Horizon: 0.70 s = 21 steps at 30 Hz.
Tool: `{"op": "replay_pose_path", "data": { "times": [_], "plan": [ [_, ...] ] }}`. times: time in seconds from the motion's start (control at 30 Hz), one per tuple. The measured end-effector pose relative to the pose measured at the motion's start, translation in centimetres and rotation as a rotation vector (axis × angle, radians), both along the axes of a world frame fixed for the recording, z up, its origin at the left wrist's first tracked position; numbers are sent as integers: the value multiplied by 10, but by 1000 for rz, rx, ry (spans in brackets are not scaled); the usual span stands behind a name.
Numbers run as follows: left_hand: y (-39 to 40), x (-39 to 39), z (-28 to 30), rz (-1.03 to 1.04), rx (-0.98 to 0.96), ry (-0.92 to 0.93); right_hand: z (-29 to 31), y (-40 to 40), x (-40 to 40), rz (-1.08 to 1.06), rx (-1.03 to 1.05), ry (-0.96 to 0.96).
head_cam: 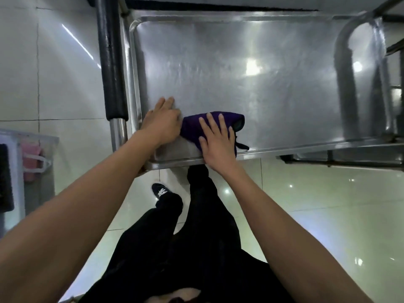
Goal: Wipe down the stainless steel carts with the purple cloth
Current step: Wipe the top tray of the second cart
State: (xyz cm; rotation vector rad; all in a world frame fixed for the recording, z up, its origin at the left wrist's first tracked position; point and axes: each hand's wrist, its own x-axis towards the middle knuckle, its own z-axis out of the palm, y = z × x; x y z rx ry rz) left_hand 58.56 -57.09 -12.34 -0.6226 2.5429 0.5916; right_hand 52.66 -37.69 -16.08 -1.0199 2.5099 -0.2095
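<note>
You see one stainless steel cart (284, 73) in full, its top a single rimmed tray, with one black padded push handle (111, 62) along its left side. The frame of a second cart (349, 159) shows at the right edge. One purple cloth (194, 127) lies on the tray. Your two hands are in view: the left hand (162, 122) and the right hand (218, 142). Your two legs in black trousers (196, 226) show below, but only one black shoe with white laces (161, 192). One pink item (31, 162) hangs at the far left; what it is cannot be told.
</note>
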Motion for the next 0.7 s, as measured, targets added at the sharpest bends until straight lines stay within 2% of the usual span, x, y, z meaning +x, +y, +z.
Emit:
{"op": "replay_pose_path", "data": {
  "times": [0.2, 0.43, 0.6, 0.7],
  "plan": [
    [-8, 2, 3, -85, -31, -27, 9, 30, 50, -17, -28, -31],
    [-14, -14, 15, -134, -86, -98, 4, 19, 48, -27, -52, 13],
    [-26, -27, 18, -31, -88, -46, -4, -14, 15, 7, -49, 48],
    [-35, -34, 22, 125, -14, 32, -8, -41, -18, 13, -62, 37]
  ]
}}
